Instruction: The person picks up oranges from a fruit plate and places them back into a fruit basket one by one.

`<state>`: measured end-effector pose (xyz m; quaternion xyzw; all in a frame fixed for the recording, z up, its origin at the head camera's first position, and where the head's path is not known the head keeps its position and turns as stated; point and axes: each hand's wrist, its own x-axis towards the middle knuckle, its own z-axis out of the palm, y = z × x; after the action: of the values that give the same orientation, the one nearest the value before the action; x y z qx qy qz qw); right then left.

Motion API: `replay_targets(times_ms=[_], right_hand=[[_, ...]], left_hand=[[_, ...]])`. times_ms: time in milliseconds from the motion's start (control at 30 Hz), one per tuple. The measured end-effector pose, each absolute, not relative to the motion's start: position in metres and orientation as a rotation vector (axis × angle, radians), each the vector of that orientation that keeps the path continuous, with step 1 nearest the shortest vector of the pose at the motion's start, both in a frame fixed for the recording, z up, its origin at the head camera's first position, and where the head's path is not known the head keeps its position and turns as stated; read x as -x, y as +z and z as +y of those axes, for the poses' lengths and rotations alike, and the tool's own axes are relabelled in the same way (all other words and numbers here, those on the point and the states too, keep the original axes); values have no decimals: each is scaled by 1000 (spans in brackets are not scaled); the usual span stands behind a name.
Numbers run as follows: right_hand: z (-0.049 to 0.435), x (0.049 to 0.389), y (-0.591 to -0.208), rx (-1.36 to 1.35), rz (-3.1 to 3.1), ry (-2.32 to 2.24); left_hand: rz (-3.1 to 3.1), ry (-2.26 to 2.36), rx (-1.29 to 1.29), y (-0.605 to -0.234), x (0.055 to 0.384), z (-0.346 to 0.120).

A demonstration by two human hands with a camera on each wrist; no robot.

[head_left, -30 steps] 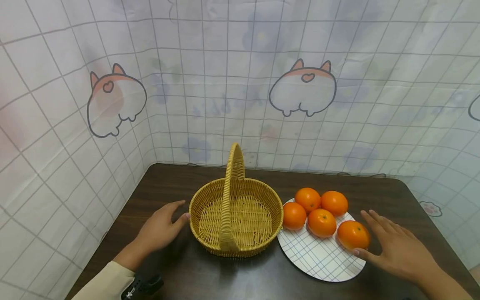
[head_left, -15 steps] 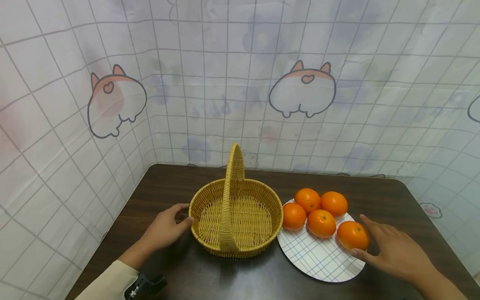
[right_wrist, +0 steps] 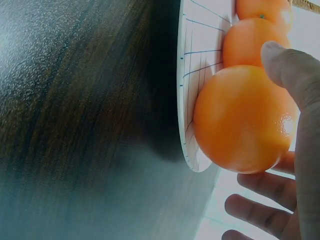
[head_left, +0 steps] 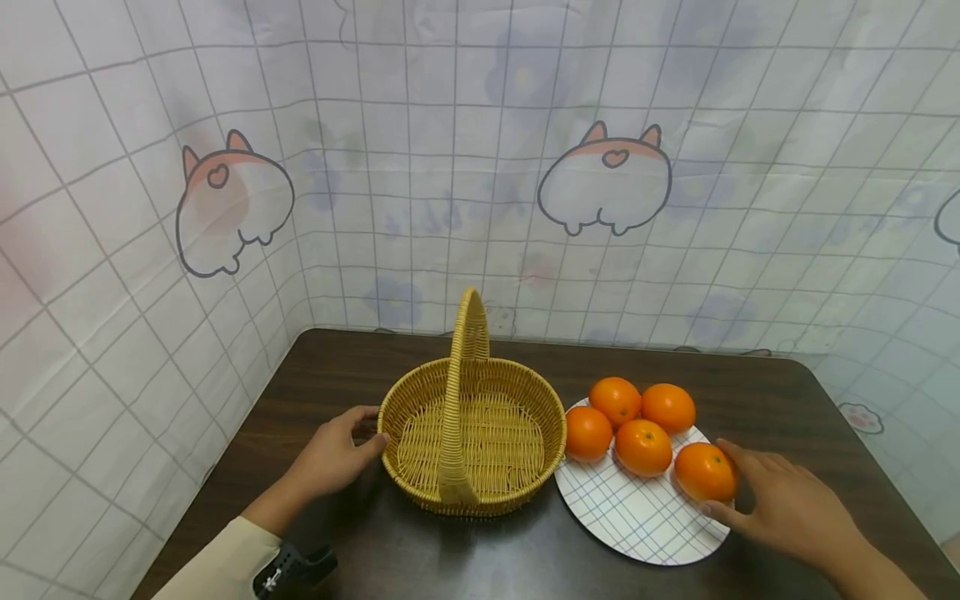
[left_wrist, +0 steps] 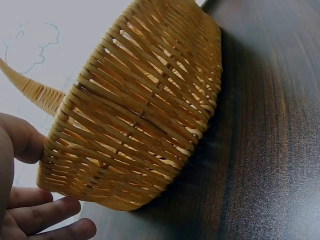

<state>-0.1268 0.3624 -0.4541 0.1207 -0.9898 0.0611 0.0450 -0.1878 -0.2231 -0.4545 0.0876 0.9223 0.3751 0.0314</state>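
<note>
My left hand (head_left: 327, 457) is at the left side of a yellow wicker basket (left_wrist: 132, 107); its thumb lies on the rim and the index finger rests against the outer wall, while the other fingers spread loosely below. The basket stands upright with its arched handle up, and nothing lies in it. Around the nearest orange (right_wrist: 245, 120), my right hand (head_left: 798, 508) has its thumb on one side and its fingers on the other, fingertips right at the skin. That orange sits on the right part of a white plate (head_left: 637, 521) with blue grid lines.
Several more oranges (head_left: 643, 447) are grouped on the plate's back and left part. The plate is close beside the basket's right side on a dark wooden table (head_left: 337, 358). Gridded white cloth (head_left: 465, 167) hangs behind and along both sides.
My left hand has come in to the basket's rim. My right hand has shifted slightly left and drawn its fingers in closer around the nearest orange. Basket, plate and oranges have stayed put.
</note>
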Motion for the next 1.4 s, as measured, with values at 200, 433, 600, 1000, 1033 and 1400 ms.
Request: replay_targets(times_ms=[200,433,600,1000,1033,1400], right_hand=[[363,129,-456,-364,-3022,188],[363,131,-459,-373,-2996,242],[362,132,-458,-370,-2998,258],[356,130,-446,-356,-3004,314],[355,130,-445,-356,-2999,320],[346,132,-424,-350,-2994,347]], left_hand=[[2834,1167,-291,-456,189,-224],[2828,1189,-292,-456,191,-225],[2823,1185,-285,-456,191,-225],[2800,1237,-255,-456,191,-224],[2795,1244,-253,-456,191,-225],[2765,1260,-230,-455,191,-225]])
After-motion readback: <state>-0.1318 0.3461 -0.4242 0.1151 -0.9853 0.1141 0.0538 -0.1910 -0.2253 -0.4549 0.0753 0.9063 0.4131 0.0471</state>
